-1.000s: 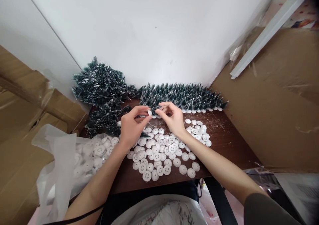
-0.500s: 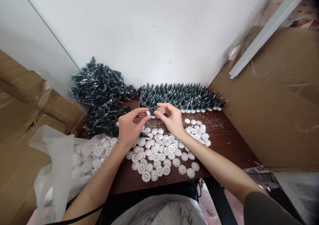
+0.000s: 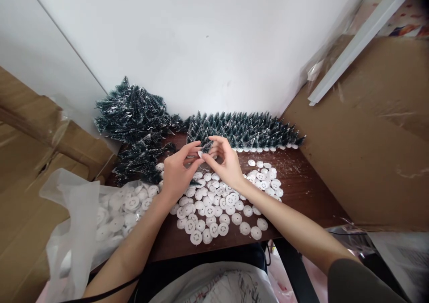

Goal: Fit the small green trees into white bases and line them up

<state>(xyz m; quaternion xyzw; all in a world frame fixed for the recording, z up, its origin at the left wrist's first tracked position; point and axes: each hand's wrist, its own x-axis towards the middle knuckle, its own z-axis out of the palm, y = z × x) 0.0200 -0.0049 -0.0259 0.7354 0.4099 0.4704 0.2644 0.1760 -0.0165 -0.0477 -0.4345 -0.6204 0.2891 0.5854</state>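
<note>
My left hand [image 3: 181,166] pinches a small white round base [image 3: 200,154] between thumb and fingers. Close against it, my right hand [image 3: 225,160] grips a miniature frosted pine tree [image 3: 208,147], its lower end at the base. Whether the stem sits in the hole is hidden by my fingers. Below both hands lie many loose white bases [image 3: 209,211], spread over the dark wooden table [image 3: 301,195]. A single small tree [image 3: 195,183] lies on its side among them, partly behind my left hand.
Rows of upright trees on white bases [image 3: 244,131] line the wall. Loose trees [image 3: 134,111] are heaped at the back left. A plastic bag of bases [image 3: 115,218] lies at the left front. Cardboard boxes flank the table, left [image 3: 36,146] and right [image 3: 365,151].
My right hand has shifted slightly left and closer to my left hand. The tree and the white base now meet between my fingers, with the tree tilted.
</note>
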